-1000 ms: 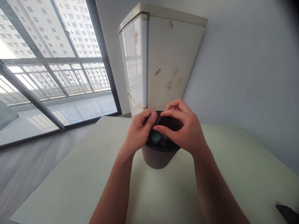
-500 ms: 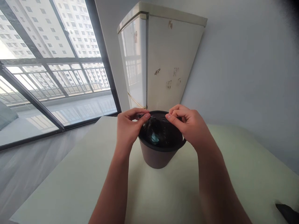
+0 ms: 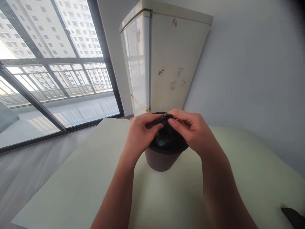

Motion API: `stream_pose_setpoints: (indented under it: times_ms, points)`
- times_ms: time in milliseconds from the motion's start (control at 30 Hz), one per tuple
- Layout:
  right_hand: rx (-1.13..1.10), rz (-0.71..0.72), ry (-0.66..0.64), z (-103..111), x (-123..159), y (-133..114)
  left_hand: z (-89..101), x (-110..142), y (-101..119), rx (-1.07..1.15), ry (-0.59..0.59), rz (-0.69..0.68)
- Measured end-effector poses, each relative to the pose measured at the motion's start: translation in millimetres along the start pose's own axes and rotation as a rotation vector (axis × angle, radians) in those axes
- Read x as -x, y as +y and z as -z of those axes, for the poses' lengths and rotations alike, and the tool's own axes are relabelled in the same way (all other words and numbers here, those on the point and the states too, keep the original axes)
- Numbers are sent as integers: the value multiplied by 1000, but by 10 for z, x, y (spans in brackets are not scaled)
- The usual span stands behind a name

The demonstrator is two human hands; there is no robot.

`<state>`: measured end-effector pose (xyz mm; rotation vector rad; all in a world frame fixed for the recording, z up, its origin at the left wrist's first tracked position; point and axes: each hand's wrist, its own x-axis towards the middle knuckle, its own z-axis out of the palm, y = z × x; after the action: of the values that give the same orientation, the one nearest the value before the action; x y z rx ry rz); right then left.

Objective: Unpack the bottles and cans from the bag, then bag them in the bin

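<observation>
A small brown bin (image 3: 160, 160) with a black rim stands on the pale table (image 3: 71, 178). A black plastic bag (image 3: 164, 140) lines its inside, with something bluish showing within. My left hand (image 3: 140, 133) and my right hand (image 3: 190, 130) meet above the bin's mouth. Both pinch a gathered bit of the black bag between thumb and fingers, just above the far rim. The hands hide most of the bin's opening.
A worn white fridge (image 3: 162, 60) stands behind the table against the grey wall. Large windows (image 3: 52, 70) with a railing fill the left side. A dark object (image 3: 294, 216) lies at the table's lower right edge.
My hands, spread to either side of the rim half a second ago, have come together over the middle, bunching the bag's edge between them.
</observation>
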<state>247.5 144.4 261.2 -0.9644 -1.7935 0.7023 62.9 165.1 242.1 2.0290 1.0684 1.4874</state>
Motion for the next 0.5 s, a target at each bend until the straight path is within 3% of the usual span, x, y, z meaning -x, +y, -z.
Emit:
stream_pose_setpoints:
  times_ms: [133, 300, 500]
  points:
    - [-44, -12, 87, -14, -26, 91, -8, 0, -23, 30, 61, 10]
    - [59, -63, -83, -89, -56, 122, -12, 18, 79, 151, 50, 8]
    - [177, -25, 34, -114, -51, 85, -18, 9, 143, 377, 28, 46]
